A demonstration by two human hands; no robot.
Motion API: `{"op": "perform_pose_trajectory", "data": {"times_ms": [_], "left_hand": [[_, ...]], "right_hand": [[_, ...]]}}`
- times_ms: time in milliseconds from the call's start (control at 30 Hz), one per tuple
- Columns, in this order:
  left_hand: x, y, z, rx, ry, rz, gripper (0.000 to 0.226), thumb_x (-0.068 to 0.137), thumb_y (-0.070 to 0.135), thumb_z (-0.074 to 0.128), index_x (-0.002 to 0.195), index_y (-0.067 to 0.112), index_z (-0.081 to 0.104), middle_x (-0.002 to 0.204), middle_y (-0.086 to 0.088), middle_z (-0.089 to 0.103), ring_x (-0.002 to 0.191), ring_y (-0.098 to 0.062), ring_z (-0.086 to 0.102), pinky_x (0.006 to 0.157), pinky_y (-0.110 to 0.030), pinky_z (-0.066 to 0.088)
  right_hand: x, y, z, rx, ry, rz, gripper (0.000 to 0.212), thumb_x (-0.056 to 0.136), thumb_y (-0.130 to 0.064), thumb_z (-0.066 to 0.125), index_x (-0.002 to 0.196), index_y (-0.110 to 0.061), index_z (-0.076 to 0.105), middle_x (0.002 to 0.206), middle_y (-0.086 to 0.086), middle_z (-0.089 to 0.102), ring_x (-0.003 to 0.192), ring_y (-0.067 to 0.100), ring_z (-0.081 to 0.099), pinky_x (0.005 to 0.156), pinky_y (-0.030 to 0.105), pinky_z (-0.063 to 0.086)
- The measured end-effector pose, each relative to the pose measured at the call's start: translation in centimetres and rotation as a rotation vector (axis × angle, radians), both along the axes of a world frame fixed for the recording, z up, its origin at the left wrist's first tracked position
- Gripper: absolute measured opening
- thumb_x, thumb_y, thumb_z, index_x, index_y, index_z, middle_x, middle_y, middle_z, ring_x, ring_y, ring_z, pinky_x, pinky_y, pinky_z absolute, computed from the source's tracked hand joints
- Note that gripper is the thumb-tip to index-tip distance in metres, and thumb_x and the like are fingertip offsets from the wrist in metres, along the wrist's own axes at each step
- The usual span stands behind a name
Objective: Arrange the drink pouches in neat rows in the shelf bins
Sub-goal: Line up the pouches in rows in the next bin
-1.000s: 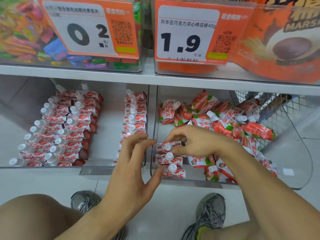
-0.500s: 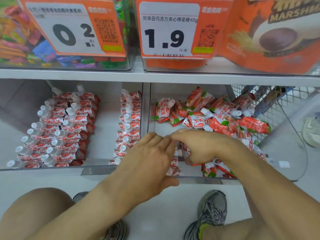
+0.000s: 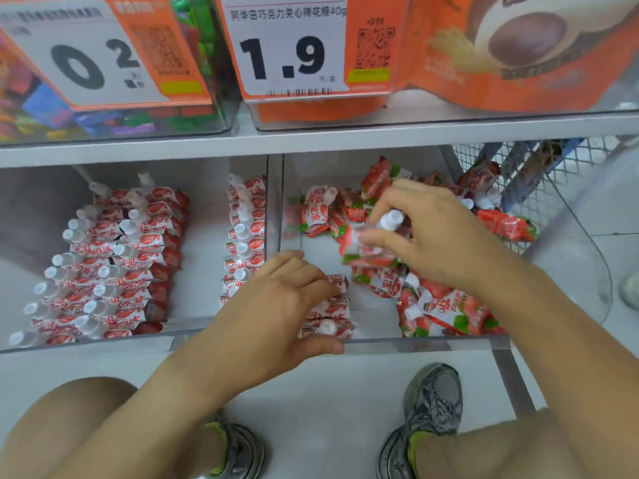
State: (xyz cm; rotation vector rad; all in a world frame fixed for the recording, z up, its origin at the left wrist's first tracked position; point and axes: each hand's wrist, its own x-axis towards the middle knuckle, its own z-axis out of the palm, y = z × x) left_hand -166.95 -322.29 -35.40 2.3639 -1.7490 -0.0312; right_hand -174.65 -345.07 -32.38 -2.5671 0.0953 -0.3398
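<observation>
Pinching one pouch between thumb and fingertips, right hand is holding it lifted above the loose heap in the right bin. Cap is pointing up and away; long axis is running roughly front-to-back, slightly blurred. Left hand is lying flat, fingers spread, holding nothing, pressing on the started row at the bin's front-left. Row is sitting near and left of the held pouch, so it likely needs turning sideways. Left bin is looking mostly ordered.
</observation>
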Motion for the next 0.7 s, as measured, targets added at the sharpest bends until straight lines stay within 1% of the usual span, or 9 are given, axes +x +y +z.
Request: {"op": "perform_pose_trajectory", "data": {"times_ms": [100,200,267,333,467,567,600,667,700], "left_hand": [[-0.7,0.8,-0.8,-0.141,0.027,0.032,0.063,0.077,0.064,0.066,0.119,0.018,0.064,0.127,0.001,0.056,0.132,-0.022,0.041,0.116,-0.042,0.025],[-1.8,1.7,-1.5,-0.265,0.079,0.178,0.081,0.075,0.06,0.071,0.137,0.014,0.048,0.152,-0.008,0.029,0.146,-0.027,0.019,0.115,-0.048,0.027],[-2.6,2.1,-1.8,-0.316,0.13,0.291,0.095,0.071,0.056,0.074,0.145,0.012,0.035,0.158,-0.006,0.016,0.147,-0.026,0.016,0.115,-0.045,0.029],[-3.0,2.1,-2.1,-0.342,0.178,0.354,0.101,0.07,0.052,0.077,0.149,0.01,0.028,0.16,-0.002,0.013,0.148,-0.021,0.015,0.116,-0.036,0.026],[-2.9,2.0,-2.5,-0.368,0.209,0.355,0.103,0.07,0.052,0.077,0.149,0.008,0.027,0.159,-0.002,0.018,0.148,-0.019,0.015,0.118,-0.028,0.018],[-2.6,2.0,-2.5,-0.377,0.214,0.333,0.101,0.071,0.054,0.076,0.147,0.005,0.03,0.157,-0.003,0.023,0.147,-0.019,0.018,0.118,-0.029,0.019],[-2.5,2.0,-2.5,-0.379,0.212,0.326,0.1,0.071,0.055,0.075,0.146,0.005,0.031,0.157,-0.003,0.023,0.147,-0.018,0.018,0.118,-0.029,0.019],[-2.4,2.1,-2.4,-0.38,0.215,0.314,0.1,0.071,0.056,0.074,0.146,0.005,0.032,0.157,-0.001,0.023,0.147,-0.017,0.017,0.118,-0.027,0.018],[-2.4,2.2,-2.4,-0.38,0.223,0.309,0.1,0.071,0.056,0.074,0.146,0.006,0.032,0.157,0.0,0.023,0.148,-0.016,0.016,0.118,-0.027,0.018]], "right_hand": [[2.5,2.4,-1.9,-0.065,-0.053,-0.018,0.029,0.088,-0.043,0.069,0.095,-0.016,0.06,0.093,-0.002,0.062,0.085,0.021,0.061,0.071,0.036,0.046],[4.4,3.4,-3.5,-0.104,0.349,0.09,0.032,0.092,-0.042,0.066,0.112,-0.02,0.056,0.089,-0.004,0.059,0.092,0.024,0.061,0.067,0.034,0.039],[5.2,2.8,-3.8,-0.018,0.524,0.139,0.046,0.09,-0.045,0.069,0.127,-0.023,0.055,0.105,-0.003,0.064,0.101,0.02,0.061,0.076,0.033,0.046],[5.9,2.3,-3.7,0.074,0.598,0.18,0.046,0.089,-0.051,0.067,0.127,-0.027,0.059,0.116,-0.007,0.066,0.104,0.015,0.063,0.088,0.034,0.052],[6.4,2.8,-3.1,0.113,0.661,0.3,0.022,0.096,-0.05,0.057,0.104,-0.029,0.061,0.087,-0.014,0.061,0.078,0.002,0.058,0.073,0.028,0.047],[6.3,2.9,-3.0,0.187,0.763,0.313,0.035,0.099,-0.049,0.05,0.118,-0.021,0.059,0.08,-0.012,0.058,0.067,-0.005,0.054,0.067,0.019,0.043],[6.2,2.9,-3.2,0.259,0.812,0.3,0.039,0.099,-0.05,0.049,0.123,-0.021,0.056,0.089,-0.007,0.062,0.077,-0.006,0.058,0.073,0.018,0.045],[5.7,3.0,-3.5,0.46,0.91,0.248,0.041,0.097,-0.051,0.052,0.132,-0.028,0.049,0.119,-0.002,0.061,0.115,0.011,0.058,0.088,0.029,0.049],[5.5,3.0,-3.5,0.554,0.94,0.212,0.042,0.097,-0.049,0.054,0.135,-0.032,0.048,0.126,-0.004,0.057,0.123,0.017,0.055,0.091,0.036,0.051]]}}
